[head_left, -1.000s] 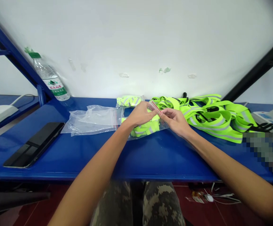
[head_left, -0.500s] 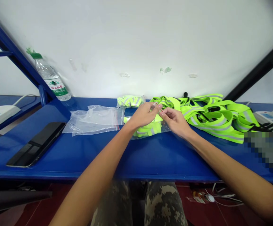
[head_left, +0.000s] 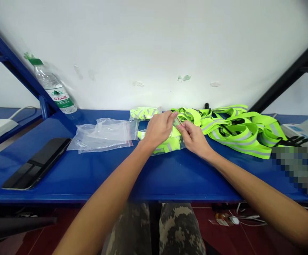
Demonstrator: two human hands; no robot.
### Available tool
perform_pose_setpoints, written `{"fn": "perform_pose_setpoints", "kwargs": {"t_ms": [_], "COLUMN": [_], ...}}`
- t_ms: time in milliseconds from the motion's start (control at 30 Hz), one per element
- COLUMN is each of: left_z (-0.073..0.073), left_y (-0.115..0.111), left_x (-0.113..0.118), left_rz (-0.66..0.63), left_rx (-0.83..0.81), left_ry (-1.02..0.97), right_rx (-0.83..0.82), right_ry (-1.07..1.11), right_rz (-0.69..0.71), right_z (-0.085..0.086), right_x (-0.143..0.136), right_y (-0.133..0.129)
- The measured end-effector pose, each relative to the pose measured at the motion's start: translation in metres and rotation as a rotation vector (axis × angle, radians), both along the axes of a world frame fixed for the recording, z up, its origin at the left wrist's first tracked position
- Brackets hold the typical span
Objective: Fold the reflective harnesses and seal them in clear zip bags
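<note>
A clear zip-lock bag [head_left: 182, 144] lies at mid-table with folded neon-yellow reflective straps [head_left: 167, 146] inside. Near its top edge, where a thin red seal line shows, my left hand [head_left: 159, 127] has its fingers closed on the plastic; part of that grip is hidden. My right hand [head_left: 195, 139] pinches the bag's mouth between thumb and fingers, just right of the left fingertips. Behind my left hand sits another packed bag [head_left: 144, 113] of the same straps. Flat unfilled zip-lock bags [head_left: 106, 136] lie to the left.
Loose yellow reflective straps [head_left: 239, 134] with black buckles are heaped on the right of the blue table [head_left: 103, 180]. A black phone [head_left: 37, 164] lies front left. One water bottle [head_left: 54, 88] leans at the back left against the wall [head_left: 143, 46]. White devices stand beyond both sides.
My fingertips have parted slightly along the bag's mouth, the left ones shifting up and left, and more of the red seal line shows. The whole view has shifted a little.
</note>
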State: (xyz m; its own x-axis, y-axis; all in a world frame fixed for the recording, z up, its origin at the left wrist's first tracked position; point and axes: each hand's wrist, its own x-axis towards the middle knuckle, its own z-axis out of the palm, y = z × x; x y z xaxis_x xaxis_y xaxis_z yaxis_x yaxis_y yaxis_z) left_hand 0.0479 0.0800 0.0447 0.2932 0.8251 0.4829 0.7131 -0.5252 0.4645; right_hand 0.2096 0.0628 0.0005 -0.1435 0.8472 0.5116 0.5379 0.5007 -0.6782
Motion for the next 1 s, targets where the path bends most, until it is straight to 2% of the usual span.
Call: {"fn": "perform_pose_setpoints", "kwargs": {"t_ms": [133, 267, 400, 600, 667, 767, 867, 1000], "left_z": [0.004, -0.001, -0.008, -0.013, -0.014, -0.016, -0.018, -0.022], "left_y": [-0.003, 0.001, 0.002, -0.002, -0.003, -0.004, -0.004, -0.003], "left_x": [-0.01, -0.016, -0.008, 0.003, 0.005, 0.007, 0.009, 0.009], "left_rz": [0.049, -0.004, 0.043, 0.1, 0.111, 0.121, 0.113, 0.099], "left_rx": [-0.12, -0.262, -0.162, -0.021, 0.0, -0.009, -0.04, -0.086], "left_ry": [0.13, 0.177, 0.165, 0.208, 0.232, 0.248, 0.21, 0.138], "right_rx": [0.039, 0.003, -0.145, -0.288, -0.27, -0.162, -0.043, 0.037], "right_ry": [0.058, 0.133, 0.237, 0.361, 0.326, 0.21, 0.136, 0.118], "right_rz": [-0.097, -0.131, -0.056, 0.0, -0.004, -0.1, -0.173, -0.197], "right_z": [0.001, 0.004, 0.006, 0.001, -0.003, -0.007, -0.007, -0.005], "right_x": [0.004, 0.013, 0.013, -0.004, -0.009, -0.013, -0.015, -0.018], "right_y": [0.0, 0.005, 0.009, 0.008, 0.007, 0.006, 0.003, -0.001]}}
